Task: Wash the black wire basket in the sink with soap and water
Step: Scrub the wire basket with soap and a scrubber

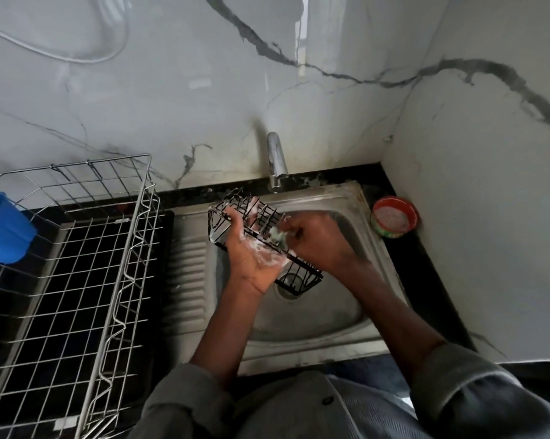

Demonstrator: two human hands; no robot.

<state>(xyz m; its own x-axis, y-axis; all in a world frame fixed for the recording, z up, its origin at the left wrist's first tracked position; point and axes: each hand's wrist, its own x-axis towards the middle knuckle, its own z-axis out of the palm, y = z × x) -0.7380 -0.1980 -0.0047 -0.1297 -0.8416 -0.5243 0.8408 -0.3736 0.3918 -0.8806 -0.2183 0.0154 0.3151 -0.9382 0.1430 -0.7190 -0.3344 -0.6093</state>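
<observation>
The black wire basket [302,278] is held tilted above the steel sink [308,327], its long side running from upper left to lower right. My left hand [251,251], covered in white suds, grips the basket from below, fingers curled round its wires. My right hand [318,239] comes from the right and pinches a soapy greenish scrub pad [277,234] against the basket's wires. The tap [276,161] stands just behind the basket; no water stream is visible.
A large silver wire rack [77,264] stands on the dark counter to the left, a blue plastic container [3,229] at its far-left edge. A round red-rimmed soap tub [394,218] sits at the sink's right back corner. Marble walls enclose the back and right.
</observation>
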